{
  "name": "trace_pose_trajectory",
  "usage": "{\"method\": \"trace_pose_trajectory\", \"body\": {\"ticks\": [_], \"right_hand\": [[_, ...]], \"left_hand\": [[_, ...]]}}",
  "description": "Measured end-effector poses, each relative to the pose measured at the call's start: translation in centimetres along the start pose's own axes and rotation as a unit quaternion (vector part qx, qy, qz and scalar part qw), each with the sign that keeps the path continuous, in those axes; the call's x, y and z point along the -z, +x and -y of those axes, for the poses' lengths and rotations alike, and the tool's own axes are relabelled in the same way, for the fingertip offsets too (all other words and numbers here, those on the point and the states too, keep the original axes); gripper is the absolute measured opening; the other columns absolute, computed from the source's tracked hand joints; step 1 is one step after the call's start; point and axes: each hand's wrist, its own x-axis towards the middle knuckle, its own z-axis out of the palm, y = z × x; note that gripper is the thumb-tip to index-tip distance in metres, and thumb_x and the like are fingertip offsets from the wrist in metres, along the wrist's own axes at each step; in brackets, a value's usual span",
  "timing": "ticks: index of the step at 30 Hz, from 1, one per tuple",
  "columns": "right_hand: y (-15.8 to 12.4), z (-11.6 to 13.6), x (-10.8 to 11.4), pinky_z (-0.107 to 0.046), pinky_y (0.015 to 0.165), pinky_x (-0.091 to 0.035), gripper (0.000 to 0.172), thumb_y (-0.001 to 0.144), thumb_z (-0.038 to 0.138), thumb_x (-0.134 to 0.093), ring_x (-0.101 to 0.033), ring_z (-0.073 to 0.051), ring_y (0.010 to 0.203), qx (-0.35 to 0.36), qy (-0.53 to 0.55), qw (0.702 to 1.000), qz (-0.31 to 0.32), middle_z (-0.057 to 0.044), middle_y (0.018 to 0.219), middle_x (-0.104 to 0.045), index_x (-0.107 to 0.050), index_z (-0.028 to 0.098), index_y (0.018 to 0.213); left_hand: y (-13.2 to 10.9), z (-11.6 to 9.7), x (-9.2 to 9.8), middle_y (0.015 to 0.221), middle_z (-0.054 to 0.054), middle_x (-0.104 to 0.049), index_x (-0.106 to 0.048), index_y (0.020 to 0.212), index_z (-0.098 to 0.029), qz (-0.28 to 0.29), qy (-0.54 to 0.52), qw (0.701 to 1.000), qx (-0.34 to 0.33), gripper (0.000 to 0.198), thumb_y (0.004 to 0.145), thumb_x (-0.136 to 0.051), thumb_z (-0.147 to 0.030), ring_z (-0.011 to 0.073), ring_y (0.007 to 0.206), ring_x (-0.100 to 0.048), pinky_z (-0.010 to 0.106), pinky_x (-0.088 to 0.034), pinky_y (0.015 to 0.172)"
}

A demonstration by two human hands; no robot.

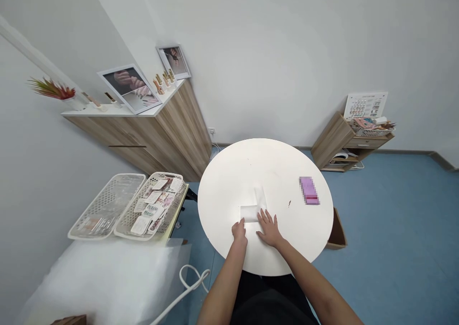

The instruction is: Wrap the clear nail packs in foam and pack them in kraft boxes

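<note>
A thin white sheet (248, 213), which looks like paper or tissue, lies folded into an L shape near the front of the round white table (229, 172). One arm of the L points left and the other points away from me. My left hand (239, 230) is closed at the sheet's lower left corner, pinching its edge between thumb and fingers. My right hand (269, 228) lies flat with fingers spread, its fingertips on the sheet's right end near the bend. On the table's right side lies a purple rectangular thing (309, 190), blurred out.
Left of the table, two white plastic baskets (120, 222) hold cards and clear packets. A wood-grain cabinet (179, 124) stands behind them with picture frames (131, 88) on top. A small shelf (333, 140) stands at the back right, and a cardboard box (337, 231) sits on the floor.
</note>
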Motion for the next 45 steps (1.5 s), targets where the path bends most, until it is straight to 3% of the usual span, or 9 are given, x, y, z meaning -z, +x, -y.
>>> {"method": "trace_pose_trajectory", "body": {"ticks": [4, 8, 13, 16, 19, 24, 30, 38, 45], "right_hand": [[0.1, -0.4, 0.6, -0.061, 0.113, -0.008, 0.077, 0.084, 0.040, -0.049, -0.010, -0.034, 0.146, -0.005, 0.006, 1.000, 0.000, -0.004, 0.162, -0.010, -0.019, 0.028, 0.153], [0.2, -0.6, 0.7, -0.060, 0.112, -0.011, 0.076, 0.081, 0.037, -0.052, -0.015, -0.036, 0.143, 0.006, 0.013, 1.000, -0.009, -0.005, 0.162, -0.013, -0.024, 0.027, 0.152], [0.0, -0.7, 0.5, -0.059, 0.110, -0.015, 0.077, 0.079, 0.033, -0.052, -0.019, -0.037, 0.141, 0.013, 0.023, 0.999, -0.027, -0.006, 0.162, -0.015, -0.024, 0.027, 0.151], [-0.2, -1.2, 0.7, -0.058, 0.112, -0.014, 0.077, 0.079, 0.030, -0.050, -0.018, -0.035, 0.143, 0.037, 0.034, 0.999, -0.021, -0.006, 0.162, -0.013, -0.023, 0.026, 0.151], [-0.4, -1.7, 0.8, -0.059, 0.113, -0.012, 0.073, 0.080, 0.027, -0.048, -0.017, -0.035, 0.144, 0.057, 0.047, 0.997, -0.006, -0.008, 0.160, -0.020, -0.027, 0.025, 0.150], [-0.8, -2.4, 0.7, -0.055, 0.113, -0.023, 0.063, 0.077, 0.016, -0.044, -0.021, -0.030, 0.144, 0.077, 0.136, 0.986, -0.057, -0.008, 0.153, -0.036, -0.043, 0.023, 0.139], [-0.1, -3.6, 1.9, -0.041, 0.109, -0.037, 0.059, 0.079, 0.010, -0.035, -0.041, -0.020, 0.132, 0.058, 0.210, 0.968, -0.123, -0.009, 0.146, -0.042, -0.040, 0.019, 0.137], [3.6, -3.7, 4.9, -0.044, 0.116, -0.020, 0.063, 0.076, 0.006, -0.038, -0.035, -0.022, 0.136, 0.111, 0.101, 0.986, -0.077, -0.008, 0.137, -0.054, -0.042, 0.019, 0.137], [5.5, -4.9, 4.1, -0.046, 0.109, -0.032, 0.069, 0.070, 0.022, -0.057, -0.046, -0.030, 0.127, 0.143, 0.153, 0.978, -0.015, -0.015, 0.136, -0.052, -0.041, 0.015, 0.137]], "left_hand": [[1.7, -1.7, -0.2, 0.080, 0.007, -0.069, -0.062, 0.090, -0.019, -0.023, -0.032, 0.997, 0.065, 0.025, 0.093, -0.039, -0.029, 0.0207, 0.081, -0.069, 0.034, -0.057, 0.070], [1.8, -3.5, -0.4, 0.090, 0.008, -0.069, -0.062, 0.090, -0.018, -0.031, -0.052, 0.996, 0.061, 0.022, 0.089, -0.046, -0.033, 0.0208, 0.088, -0.068, 0.036, -0.057, 0.077], [0.8, -6.0, -0.7, 0.125, 0.006, -0.061, -0.062, 0.079, -0.021, 0.001, -0.035, 0.998, -0.056, 0.012, 0.082, -0.054, -0.031, 0.0229, 0.122, -0.053, 0.040, -0.044, 0.104], [0.7, -6.8, -0.7, 0.122, 0.006, -0.063, -0.065, 0.096, -0.023, 0.063, 0.008, 0.990, -0.125, 0.019, 0.088, -0.049, -0.030, 0.0223, 0.127, -0.050, 0.042, -0.039, 0.109], [0.9, -7.0, -0.5, 0.116, 0.005, -0.067, -0.059, 0.121, -0.023, 0.123, 0.040, 0.982, -0.137, 0.034, 0.091, -0.045, -0.031, 0.0208, 0.132, -0.047, 0.041, -0.037, 0.110], [1.3, -6.8, 0.1, 0.139, 0.007, -0.055, -0.055, 0.130, -0.025, 0.175, 0.074, 0.976, -0.108, 0.040, 0.096, -0.036, -0.035, 0.0210, 0.137, -0.041, 0.044, -0.033, 0.113], [1.4, -6.3, 0.1, 0.145, 0.006, -0.048, -0.061, 0.102, -0.024, 0.191, 0.197, 0.938, -0.212, 0.021, 0.085, -0.050, -0.019, 0.0224, 0.137, -0.039, 0.055, -0.019, 0.116], [1.0, -5.8, -0.9, 0.149, 0.010, -0.041, -0.052, 0.098, -0.022, 0.174, 0.251, 0.919, -0.250, 0.017, 0.084, -0.048, -0.015, 0.0244, 0.142, -0.031, 0.058, -0.019, 0.116], [3.4, -6.7, 0.5, 0.137, 0.013, -0.049, -0.052, 0.095, -0.023, 0.235, 0.218, 0.916, -0.240, 0.030, 0.068, -0.065, -0.024, 0.0301, 0.133, -0.042, 0.052, -0.028, 0.113]]}}
